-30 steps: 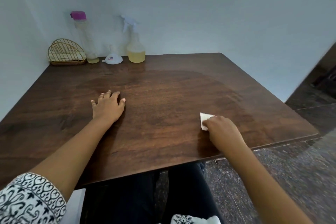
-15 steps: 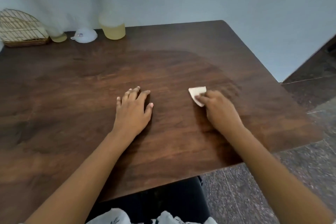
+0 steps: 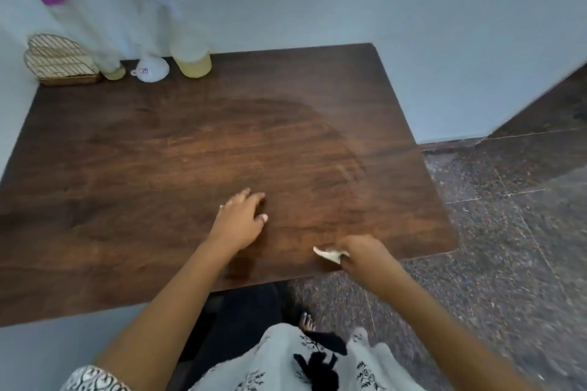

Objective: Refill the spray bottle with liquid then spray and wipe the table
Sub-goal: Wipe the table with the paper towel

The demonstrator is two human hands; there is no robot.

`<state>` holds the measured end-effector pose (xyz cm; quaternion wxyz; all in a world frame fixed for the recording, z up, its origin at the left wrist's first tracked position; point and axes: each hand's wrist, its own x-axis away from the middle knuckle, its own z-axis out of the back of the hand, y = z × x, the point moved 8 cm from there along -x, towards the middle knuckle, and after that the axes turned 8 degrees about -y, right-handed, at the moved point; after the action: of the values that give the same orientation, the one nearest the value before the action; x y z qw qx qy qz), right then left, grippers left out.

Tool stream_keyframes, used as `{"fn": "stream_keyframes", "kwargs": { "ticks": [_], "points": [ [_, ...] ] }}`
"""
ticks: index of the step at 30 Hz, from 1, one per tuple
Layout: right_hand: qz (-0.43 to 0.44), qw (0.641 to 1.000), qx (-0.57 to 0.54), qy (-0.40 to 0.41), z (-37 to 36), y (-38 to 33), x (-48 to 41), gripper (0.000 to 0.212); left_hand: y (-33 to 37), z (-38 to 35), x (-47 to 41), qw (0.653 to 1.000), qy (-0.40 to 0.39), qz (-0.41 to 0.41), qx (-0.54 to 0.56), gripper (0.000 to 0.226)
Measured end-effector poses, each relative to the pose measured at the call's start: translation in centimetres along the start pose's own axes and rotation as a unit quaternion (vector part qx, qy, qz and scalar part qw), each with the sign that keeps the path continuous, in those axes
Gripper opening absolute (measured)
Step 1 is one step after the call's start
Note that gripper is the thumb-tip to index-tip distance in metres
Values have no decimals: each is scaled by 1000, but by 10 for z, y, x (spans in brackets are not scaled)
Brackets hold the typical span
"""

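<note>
Wiping step. Your right hand (image 3: 365,259) pinches the tissue (image 3: 327,254) at the bench (image 3: 158,152) near edge, maybe lifted (blurry); left hand (image 3: 239,219) rests flat. Next: press down, sweep left.

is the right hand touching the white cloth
Touching. The head view shows the right hand gripping the white cloth, which sticks out from its grip.

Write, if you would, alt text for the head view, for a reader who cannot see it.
A person's right hand holds a small white cloth at the near edge of a wooden table, while the left hand rests on the top. In the far left corner stand a spray bottle, a white funnel, a pink-capped bottle and a wire rack.
</note>
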<state>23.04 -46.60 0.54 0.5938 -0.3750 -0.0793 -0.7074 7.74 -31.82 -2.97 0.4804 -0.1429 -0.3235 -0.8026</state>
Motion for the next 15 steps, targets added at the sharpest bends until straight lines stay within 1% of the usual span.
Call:
{"fn": "stream_keyframes", "kwargs": {
  "ticks": [1,2,3,4,5,6,8,10,12,15],
  "points": [
    [-13,996,-79,39,18,14,1,33,18,-3,4,999,-12,-35,29,55],
    [-8,986,-144,84,36,23,1,22,38,-4,9,992,-27,-84,87,56],
    [5,973,-198,118,52,32,0,15,62,-4,13,975,-48,-135,171,57],
    [18,957,-259,131,65,39,-1,13,86,-1,17,946,-74,-176,264,58],
    [35,935,-327,134,77,44,-4,13,107,3,17,915,-93,-201,336,57],
    [55,905,-402,129,89,47,-7,13,123,7,11,896,-96,-212,377,54],
    [78,833,-537,111,108,55,-12,16,143,19,-10,885,-66,-212,410,44],
    [78,769,-626,105,123,73,-17,18,161,31,-37,876,-46,-201,436,26],
    [84,721,-677,120,133,94,-21,22,177,37,-65,872,-40,-193,448,15],
    [63,670,-715,189,143,139,-24,22,220,37,-99,875,-52,-198,439,8]
  ]
}}
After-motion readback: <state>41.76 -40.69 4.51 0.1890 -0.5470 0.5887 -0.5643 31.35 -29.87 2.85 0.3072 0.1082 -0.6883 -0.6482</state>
